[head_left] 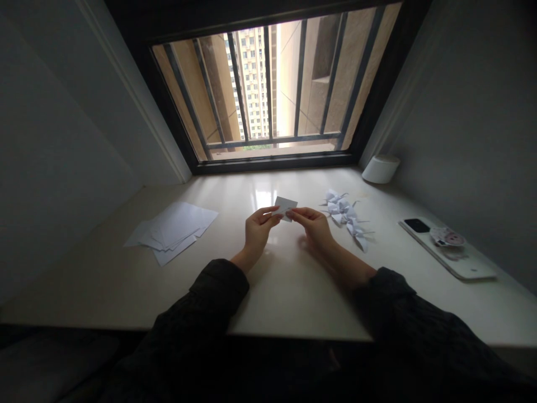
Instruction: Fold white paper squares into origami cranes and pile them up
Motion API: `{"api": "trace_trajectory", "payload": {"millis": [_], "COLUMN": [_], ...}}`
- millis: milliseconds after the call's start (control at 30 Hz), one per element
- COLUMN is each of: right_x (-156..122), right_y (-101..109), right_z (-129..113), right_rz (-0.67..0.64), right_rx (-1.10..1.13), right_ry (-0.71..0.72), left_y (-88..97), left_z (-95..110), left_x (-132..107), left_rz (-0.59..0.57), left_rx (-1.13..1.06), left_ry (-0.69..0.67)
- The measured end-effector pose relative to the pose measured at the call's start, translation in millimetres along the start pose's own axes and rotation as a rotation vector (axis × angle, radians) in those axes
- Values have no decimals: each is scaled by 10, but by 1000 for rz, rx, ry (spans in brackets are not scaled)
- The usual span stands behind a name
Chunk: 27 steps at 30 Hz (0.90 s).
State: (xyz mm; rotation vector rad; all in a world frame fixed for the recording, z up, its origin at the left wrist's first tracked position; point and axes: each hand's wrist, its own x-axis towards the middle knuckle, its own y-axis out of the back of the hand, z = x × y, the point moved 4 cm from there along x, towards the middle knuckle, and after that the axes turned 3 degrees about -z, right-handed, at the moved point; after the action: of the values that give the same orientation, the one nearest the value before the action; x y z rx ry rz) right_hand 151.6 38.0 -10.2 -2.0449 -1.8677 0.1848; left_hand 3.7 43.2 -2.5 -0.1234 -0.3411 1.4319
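A small folded piece of white paper (286,202) is held up between my two hands over the middle of the sill. My left hand (260,226) pinches its left side between thumb and fingers. On the paper's lower right side, my right hand (312,223) is closed in a similar pinch. Fingertips cover the lower part of the paper, so its exact folds cannot be made out. Several folded paper cranes (343,211) lie in a cluster just right of my right hand. To the left rests a loose stack of white paper sheets (178,226).
A phone (448,252) with a round decorated grip lies at the right on the pale sill (289,296). Near the window's right corner stands a white cylindrical object (381,169). A barred window (272,162) closes off the back, with walls on both sides.
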Motion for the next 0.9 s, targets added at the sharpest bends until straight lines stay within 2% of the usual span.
{"api": "trace_trajectory", "payload": {"millis": [433,733,900], "right_x": [36,-13,-16], "right_y": [33,7,13], "right_z": [101,19,6], "right_rz": [54,99,74], "right_rx": [43,-10,7], "right_ry": [-86,-6,11], "left_y": [-19,-12,36], "left_z": [4,-8,-90], "left_x": [-9,-21,9], "left_rz": [26,27,11], "left_rx": [-35,-18,11], "left_ry": [25,14,110]}}
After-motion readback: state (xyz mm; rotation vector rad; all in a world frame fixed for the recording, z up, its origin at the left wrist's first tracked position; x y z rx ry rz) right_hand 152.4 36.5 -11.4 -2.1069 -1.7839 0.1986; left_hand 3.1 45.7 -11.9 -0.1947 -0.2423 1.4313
